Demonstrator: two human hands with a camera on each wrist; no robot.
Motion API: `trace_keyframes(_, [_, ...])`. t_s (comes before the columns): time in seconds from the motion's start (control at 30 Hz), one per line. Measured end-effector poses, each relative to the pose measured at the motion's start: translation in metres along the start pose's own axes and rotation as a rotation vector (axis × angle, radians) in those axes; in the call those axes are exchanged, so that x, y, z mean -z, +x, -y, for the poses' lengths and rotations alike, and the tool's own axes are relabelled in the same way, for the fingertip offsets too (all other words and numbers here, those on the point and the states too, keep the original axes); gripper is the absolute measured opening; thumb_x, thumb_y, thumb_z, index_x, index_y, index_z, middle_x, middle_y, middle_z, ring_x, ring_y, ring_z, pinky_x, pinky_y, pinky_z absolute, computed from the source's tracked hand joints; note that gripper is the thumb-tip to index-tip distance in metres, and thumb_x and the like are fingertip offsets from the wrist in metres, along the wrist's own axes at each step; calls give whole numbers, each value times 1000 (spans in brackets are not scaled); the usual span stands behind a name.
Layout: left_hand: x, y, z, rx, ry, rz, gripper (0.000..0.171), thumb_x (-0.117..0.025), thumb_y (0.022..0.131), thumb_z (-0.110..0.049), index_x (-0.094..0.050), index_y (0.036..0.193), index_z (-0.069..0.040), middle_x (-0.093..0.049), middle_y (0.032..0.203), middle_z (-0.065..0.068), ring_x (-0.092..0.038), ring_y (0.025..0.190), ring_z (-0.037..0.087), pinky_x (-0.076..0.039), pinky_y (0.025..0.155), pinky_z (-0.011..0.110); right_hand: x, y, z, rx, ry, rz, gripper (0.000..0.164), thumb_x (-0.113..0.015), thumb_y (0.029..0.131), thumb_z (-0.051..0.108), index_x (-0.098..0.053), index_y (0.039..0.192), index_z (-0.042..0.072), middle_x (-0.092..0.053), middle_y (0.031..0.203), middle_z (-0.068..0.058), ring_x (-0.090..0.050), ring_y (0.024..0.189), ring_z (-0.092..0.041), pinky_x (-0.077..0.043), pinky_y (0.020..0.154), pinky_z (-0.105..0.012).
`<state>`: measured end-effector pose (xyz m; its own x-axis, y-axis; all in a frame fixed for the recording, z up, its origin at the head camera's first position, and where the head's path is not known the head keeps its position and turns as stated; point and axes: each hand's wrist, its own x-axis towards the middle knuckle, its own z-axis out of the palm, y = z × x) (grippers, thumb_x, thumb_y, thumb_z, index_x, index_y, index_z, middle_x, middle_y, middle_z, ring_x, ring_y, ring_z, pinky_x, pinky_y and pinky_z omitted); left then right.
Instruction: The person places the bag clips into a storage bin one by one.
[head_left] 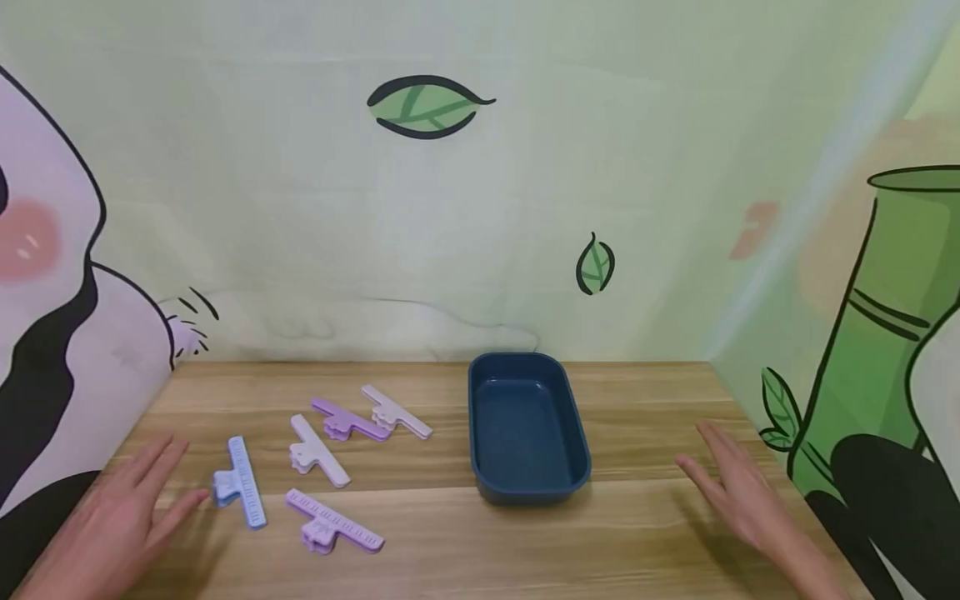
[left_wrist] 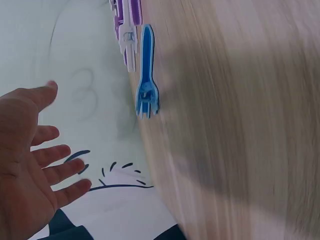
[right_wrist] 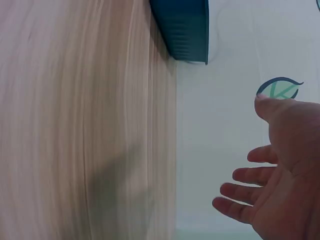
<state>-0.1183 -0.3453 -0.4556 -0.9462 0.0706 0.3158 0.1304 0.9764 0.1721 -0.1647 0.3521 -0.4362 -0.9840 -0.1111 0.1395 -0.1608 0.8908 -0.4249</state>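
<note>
My left hand (head_left: 123,517) is held over the table's left side, fingers spread and nothing in its grasp. Closest to it lies a blue clip (head_left: 245,483) with a long bar, seen edge-on as a blue clip (left_wrist: 147,72) in the left wrist view. Right of that are a white clip (head_left: 321,452), a light purple clip (head_left: 341,523), a darker purple clip (head_left: 352,420) and another pale clip (head_left: 401,414) farther back. On the opposite side my right hand (head_left: 738,492) hovers with straight fingers, holding nothing, to the right of a dark blue bin (head_left: 525,496).
The wood-grain table (head_left: 435,567) ends at a pale green backdrop (head_left: 300,208) printed with leaves, bamboo and a cartoon animal. The bin's wall (right_wrist: 185,35) shows at the top of the right wrist view.
</note>
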Motion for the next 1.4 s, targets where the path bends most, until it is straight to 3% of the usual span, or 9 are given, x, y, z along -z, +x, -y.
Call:
trace_keyframes(0.13, [0,1,-2,39,-48,-47,61,-76,93,-21,-50,137,13,-45,136,38,-45,119,59,-37,93,76,-3,7,7,-25,88,-52,68,-51,109,41,-40,150,-11,-46,146,-37,-51,127,-53,-45,98,-67])
trace_keyframes(0.23, [-1,2,-2,82,-91,-90,55,-77,92,-14,-53,133,12,-51,128,37,-50,112,57,-41,87,74,-7,13,14,-44,194,-111,57,-51,110,35,-49,145,-11,-60,133,-31,-63,113,-42,-56,90,-49])
trace_keyframes(0.4, [-6,7,-3,187,-169,-110,47,-74,93,-9,-56,131,13,-59,113,35,-61,92,51,-45,72,63,-15,25,29,-121,407,-115,47,-51,110,27,-57,139,-9,-69,113,-25,-70,95,-31,-59,76,-28])
trace_keyframes(0.63, [-17,13,-4,219,-275,-102,38,-71,96,-8,-60,125,15,-62,117,36,-68,88,47,-50,65,53,-29,37,50,-228,602,-42,42,-52,110,23,-58,139,-7,-67,114,-23,-67,93,-29,-59,77,-28])
trace_keyframes(0.83, [-21,16,-5,266,-310,-74,39,-68,98,-9,-60,125,17,-60,120,38,-68,90,47,-53,69,57,-42,46,65,-225,671,-38,37,-54,109,19,-61,134,-9,-67,107,-18,-65,88,-27,-57,74,-27])
trace_keyframes(1.03, [-25,14,-4,277,-351,-49,38,-67,99,-10,-60,126,17,-65,110,36,-68,92,50,-53,70,54,-57,56,76,-242,730,-34,36,-55,109,16,-62,132,-10,-67,104,-14,-63,85,-25,-57,72,-29])
trace_keyframes(1.17, [-24,15,-4,317,-351,5,40,-64,101,-13,-58,128,16,-65,115,36,-63,103,54,-50,75,57,-68,60,83,-242,745,-36,34,-56,108,13,-62,131,-11,-67,104,-18,-61,82,-22,-56,68,-29])
trace_keyframes(1.4, [-28,21,-4,374,-385,124,46,-60,103,-16,-53,132,18,-63,120,37,-58,110,56,-49,80,59,-78,64,89,-230,714,-69,28,-60,105,9,-67,121,-11,-64,83,-11,-58,72,-19,-49,59,-25])
